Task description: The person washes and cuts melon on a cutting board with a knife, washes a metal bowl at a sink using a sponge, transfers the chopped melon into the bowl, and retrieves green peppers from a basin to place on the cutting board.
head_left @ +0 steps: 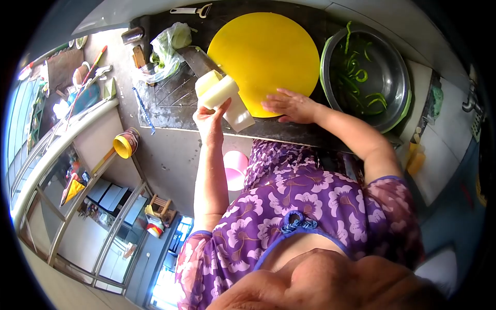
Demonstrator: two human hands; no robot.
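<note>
Left hand [211,122] has its fingers closed on the pale pieces [220,93], at the near-left edge of the yellow board [262,54]; right hand [293,106] rests on it, fingers spread, gripping nothing. Pieces look light, stiff, maybe slick; pinch the thick sides, mind fragile corners.

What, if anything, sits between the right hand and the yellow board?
Nothing visible. The right hand is at the yellow board's near edge, fingers over its surface. The white piece in the left hand is off to the left, not between them.
</note>
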